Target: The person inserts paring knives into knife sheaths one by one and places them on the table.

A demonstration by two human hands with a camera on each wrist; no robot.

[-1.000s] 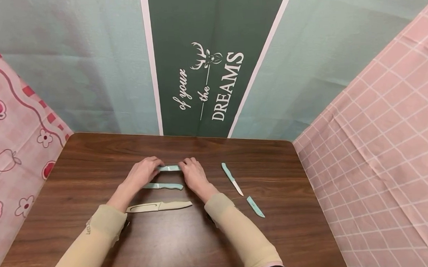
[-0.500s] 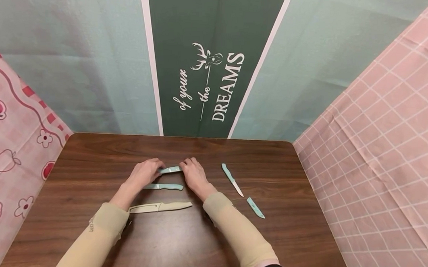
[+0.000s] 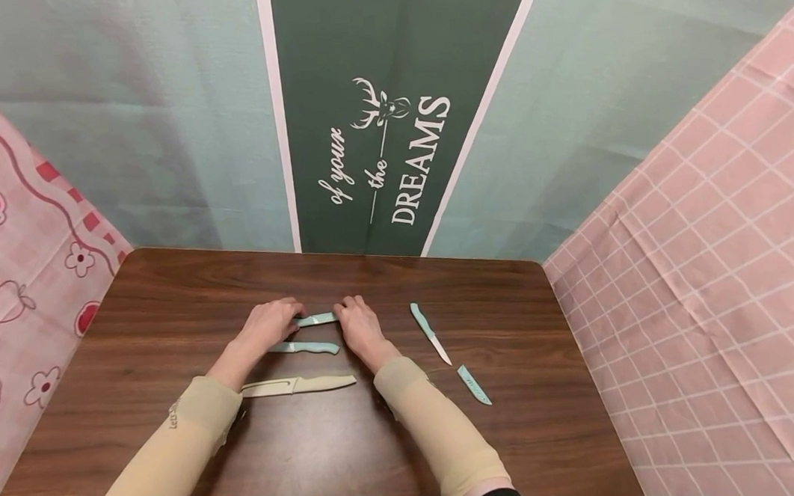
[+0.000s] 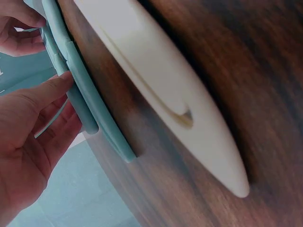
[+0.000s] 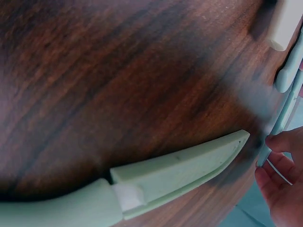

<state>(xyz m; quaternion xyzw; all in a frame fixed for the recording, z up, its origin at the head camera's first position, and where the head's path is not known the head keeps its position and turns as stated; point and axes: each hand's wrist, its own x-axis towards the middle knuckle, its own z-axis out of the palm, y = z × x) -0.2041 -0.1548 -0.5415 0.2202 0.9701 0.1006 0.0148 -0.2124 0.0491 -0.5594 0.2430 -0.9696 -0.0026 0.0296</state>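
A light blue sheathed knife (image 3: 316, 320) lies level between both hands near the back of the table. My left hand (image 3: 269, 323) pinches its handle end, thumb on top in the left wrist view. My right hand (image 3: 361, 328) pinches the sheath end between thumb and fingers, as the right wrist view shows. Just in front lies a second light blue sheathed knife (image 3: 311, 348), its left part hidden by the left hand and wrist. A larger cream sheathed knife (image 3: 323, 383) lies nearer; the left forearm covers its left tip.
To the right lies a bare paring knife (image 3: 431, 334), with a separate light blue sheath (image 3: 475, 386) nearer the front. The right wrist view holds a pale green knife handle (image 5: 61, 208) and a sheath (image 5: 180, 170) close up. Patterned cloths hang around the brown table (image 3: 314, 462).
Both hands have shifted slightly toward the front with the held knife, bringing it closer to the second light blue knife. The other knives and the loose sheath stay put.
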